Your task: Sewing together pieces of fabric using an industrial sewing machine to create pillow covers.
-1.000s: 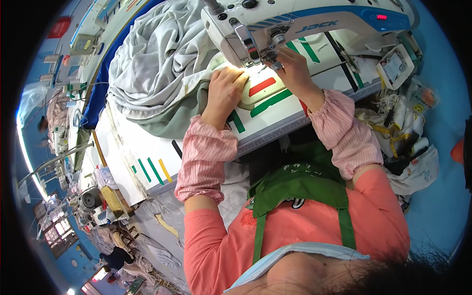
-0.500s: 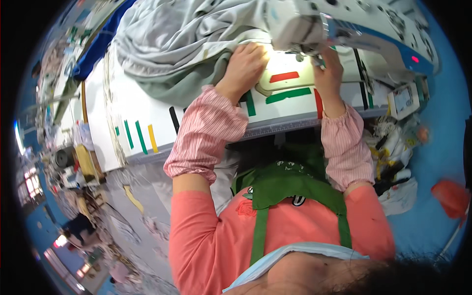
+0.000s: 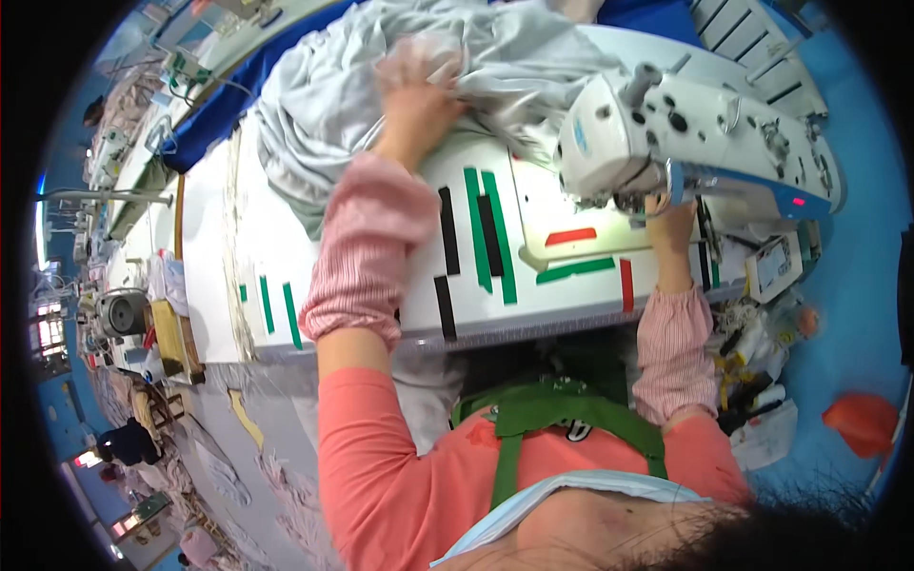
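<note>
A white and blue sewing machine (image 3: pixel 609 128) stands at the right of the white worktable (image 3: pixel 362 257). A large heap of pale grey fabric (image 3: pixel 328 95) lies bunched at the table's far side, its right part reaching close behind the machine's head. On that heap rests my left hand (image 3: pixel 419 105), fingers spread and blurred by motion. My right hand (image 3: pixel 672 226) is at the machine, just right of the needle area. Its fingers are mostly hidden behind the machine's front parts, so I cannot see whether they hold anything.
Green, black and red tape strips (image 3: pixel 490 233) mark the tabletop. A ruler strip (image 3: pixel 514 328) runs along its front edge. Pale cords (image 3: pixel 235 238) hang across the left side. A small control box (image 3: pixel 773 271) and a cluttered pile (image 3: pixel 757 352) are at the right.
My left hand has moved from beside the needle to farther back and left on the fabric. The fabric has shifted away from the front, uncovering more taped tabletop. My right hand stays by the machine.
</note>
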`<state>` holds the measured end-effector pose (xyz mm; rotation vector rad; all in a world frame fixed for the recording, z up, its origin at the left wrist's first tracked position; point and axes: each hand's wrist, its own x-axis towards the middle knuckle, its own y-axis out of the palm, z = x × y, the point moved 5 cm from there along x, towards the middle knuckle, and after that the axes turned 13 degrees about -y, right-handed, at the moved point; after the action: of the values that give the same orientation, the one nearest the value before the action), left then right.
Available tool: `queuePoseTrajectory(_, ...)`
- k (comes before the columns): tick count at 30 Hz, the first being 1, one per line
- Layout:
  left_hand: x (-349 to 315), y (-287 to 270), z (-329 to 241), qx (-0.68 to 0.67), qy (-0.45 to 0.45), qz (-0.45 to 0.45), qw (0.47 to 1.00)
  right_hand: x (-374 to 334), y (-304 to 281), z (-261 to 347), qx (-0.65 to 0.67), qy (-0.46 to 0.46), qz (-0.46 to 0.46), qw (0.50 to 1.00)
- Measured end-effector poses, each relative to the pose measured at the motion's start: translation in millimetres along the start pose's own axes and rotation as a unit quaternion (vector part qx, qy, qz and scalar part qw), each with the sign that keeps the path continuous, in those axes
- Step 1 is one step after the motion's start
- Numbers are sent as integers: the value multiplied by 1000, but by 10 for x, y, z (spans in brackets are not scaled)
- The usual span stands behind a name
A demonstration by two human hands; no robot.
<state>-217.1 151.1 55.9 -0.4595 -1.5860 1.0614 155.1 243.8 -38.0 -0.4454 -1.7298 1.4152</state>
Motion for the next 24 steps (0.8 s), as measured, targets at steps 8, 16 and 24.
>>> queuePoseTrajectory(8, -36, 612, 1616, -42, -254, 209, 944, 21, -288, 134, 62, -20, -52, 997)
queuePoseTrajectory(16, -4900, -2548, 968, -58, -280, 353, 891, 24, -263, 64, 34, -62, -70, 995)
queuePoseTrajectory(24, -7722, -2557, -216, -10, -534, 606, 590, -7, -97, -45, -2, -64, -150, 987)
